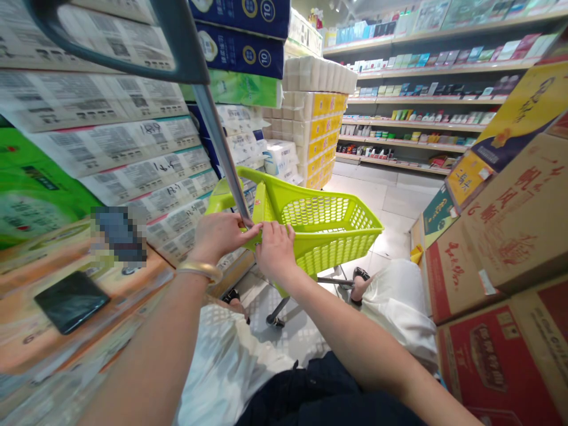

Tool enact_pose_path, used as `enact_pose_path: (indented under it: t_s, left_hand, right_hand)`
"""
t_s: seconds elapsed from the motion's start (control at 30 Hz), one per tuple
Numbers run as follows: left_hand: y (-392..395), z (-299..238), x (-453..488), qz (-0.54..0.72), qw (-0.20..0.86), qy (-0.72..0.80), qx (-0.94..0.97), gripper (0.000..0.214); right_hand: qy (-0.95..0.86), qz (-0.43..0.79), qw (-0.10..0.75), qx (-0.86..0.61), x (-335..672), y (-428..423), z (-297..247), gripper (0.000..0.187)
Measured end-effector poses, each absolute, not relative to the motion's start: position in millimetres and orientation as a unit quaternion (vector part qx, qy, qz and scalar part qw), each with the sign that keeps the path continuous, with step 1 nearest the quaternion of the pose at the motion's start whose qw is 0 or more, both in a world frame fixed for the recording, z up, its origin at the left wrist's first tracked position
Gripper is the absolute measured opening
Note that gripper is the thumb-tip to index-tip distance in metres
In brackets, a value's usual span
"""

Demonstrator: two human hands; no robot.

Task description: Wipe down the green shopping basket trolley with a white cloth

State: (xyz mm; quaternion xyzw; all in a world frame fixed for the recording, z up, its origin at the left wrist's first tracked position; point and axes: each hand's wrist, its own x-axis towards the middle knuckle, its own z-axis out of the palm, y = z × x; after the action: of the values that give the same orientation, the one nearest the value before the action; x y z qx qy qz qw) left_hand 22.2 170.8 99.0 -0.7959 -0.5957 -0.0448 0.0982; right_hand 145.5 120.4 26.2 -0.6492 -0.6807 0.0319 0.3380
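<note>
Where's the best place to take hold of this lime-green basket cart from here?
Probably the dark grey loop handle atop the metal pole of the lime-green plastic basket cart. Come from your side and slightly above: the pole leans back toward you, bringing the loop up clear of the basket. Your left hand and right hand are lower, by the basket's rim.

Bright, even overhead light fills the shop, with small ceiling lamps (338,6) at the top edge. The floor (390,204) shines with soft glare, and the basket (331,236) casts only a faint shadow. Wide-angle distortion bends the shelves (412,125) and stretches the packs (93,148) at the left edge; a pixelated patch (119,234) obscures one spot.
</note>
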Motion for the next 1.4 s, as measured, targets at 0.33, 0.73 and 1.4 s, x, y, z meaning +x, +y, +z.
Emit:
enact_pose_path:
  t_s: [0.33,0.73,1.4]
  left_hand:
    - [171.3,101.3,20.9,-0.040,0.091,-0.606,-0.789,0.070]
    - [170.0,100.3,19.8,-0.049,0.084,-0.603,-0.791,0.069]
    - [170.6,102.5,16.0,-0.047,0.075,-0.600,-0.795,0.065]
  right_hand:
    - [-0.643,0.008,0.333,-0.690,212.0,118.0,-16.9,0.044]
    - [-0.579,-0.015,0.347,-0.738,220.8,124.7,-25.0,0.034]
    - [-0.633,-0.051,0.281,-0.720,256.4,121.4,-35.0,0.036]
